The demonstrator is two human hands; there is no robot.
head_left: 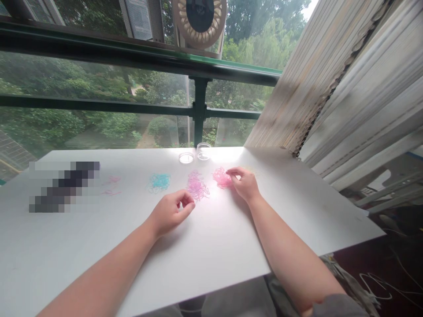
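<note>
My left hand hovers just in front of a loose pile of purple rubber bands. Its fingers are curled, thumb and fingertips brought close together; whatever may be between them is too small to make out. Over the right edge of a pink rubber band pile is my right hand, fingers pinched, and I cannot see what is in the pinch. Left of the purple pile lies a turquoise rubber band pile. Farther left are a few scattered pink bands. Faint yellow bands show beyond my right hand, partly hidden.
At the back of the white table stand a clear round container and a shallow clear lid or dish. A blurred-out dark object lies at left. Behind are a window with green rails and a fan; blinds hang at right.
</note>
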